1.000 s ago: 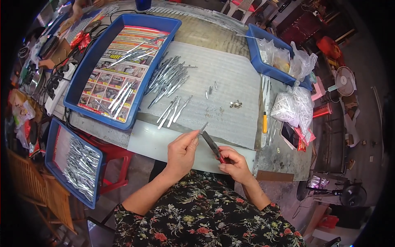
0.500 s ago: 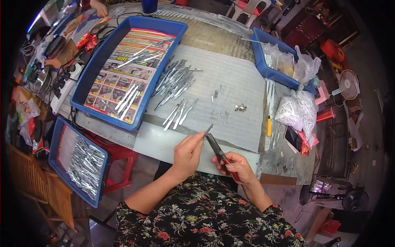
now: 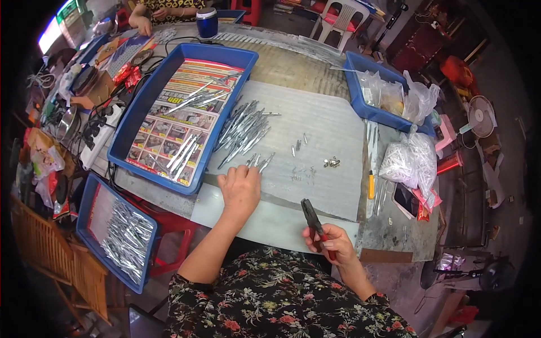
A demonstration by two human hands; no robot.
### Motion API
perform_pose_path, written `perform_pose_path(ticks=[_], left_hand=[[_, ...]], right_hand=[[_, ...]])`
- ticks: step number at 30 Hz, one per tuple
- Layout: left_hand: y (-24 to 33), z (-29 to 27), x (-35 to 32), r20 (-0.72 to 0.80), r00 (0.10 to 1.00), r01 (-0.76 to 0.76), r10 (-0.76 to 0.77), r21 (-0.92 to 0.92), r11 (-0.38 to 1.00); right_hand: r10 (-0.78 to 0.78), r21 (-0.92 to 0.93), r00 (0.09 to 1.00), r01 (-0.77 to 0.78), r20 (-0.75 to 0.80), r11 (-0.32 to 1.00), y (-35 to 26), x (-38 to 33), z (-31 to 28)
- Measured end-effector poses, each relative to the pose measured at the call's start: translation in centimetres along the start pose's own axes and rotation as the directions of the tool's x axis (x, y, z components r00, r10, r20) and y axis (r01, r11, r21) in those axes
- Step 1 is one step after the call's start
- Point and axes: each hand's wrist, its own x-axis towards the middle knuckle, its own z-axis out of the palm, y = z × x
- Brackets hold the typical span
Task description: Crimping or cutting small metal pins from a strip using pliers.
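My left hand (image 3: 240, 190) rests at the near edge of the white sheet, palm down, with its fingers curled together over a small group of slim silvery metal pieces (image 3: 264, 161). Its fingertips are hidden, so what they hold does not show. My right hand (image 3: 332, 243) grips red-handled pliers (image 3: 311, 216), whose dark jaws point up and away from me, with nothing seen in them. Beyond my left hand lies a larger heap of similar metal pieces (image 3: 245, 128). Tiny loose parts (image 3: 304, 173), a few short pins (image 3: 298, 146) and small shiny bits (image 3: 332, 162) lie on the sheet.
A large blue tray (image 3: 115, 152) lined with printed paper holds more pieces at left; a smaller blue tray (image 3: 147, 265) below it is full of them. At right are a yellow-handled tool (image 3: 371, 186), bagged white parts (image 3: 403, 160) and a blue bin (image 3: 355, 93). Another person's hand (image 3: 145, 26) shows far left.
My left hand has left the pliers' tip and moved left to the small group of metal pieces. My right hand has shifted slightly right and down with the pliers. The view has tilted up a little.
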Motion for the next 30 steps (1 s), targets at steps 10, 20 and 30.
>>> perform_pose_path(ticks=[10,20,30], left_hand=[[-1.0,4.5,6.8,0.129,0.991,-0.041,0.024,0.129,0.991],[0.8,0.2,4.6,0.083,0.974,0.223,-0.209,-0.489,0.843],[3.7,-5.2,-2.5,0.468,0.865,0.498,-0.18,-0.842,0.206]], right_hand=[[0.021,0.014,1.0,-0.021,-0.004,1.0,-0.2,0.3,0.3],[-0.034,-0.273,0.997,0.015,-0.068,0.962,-1.1,-0.1,0.0],[-0.197,-0.742,0.98,0.149,0.024,0.654,-1.9,1.4,1.0]])
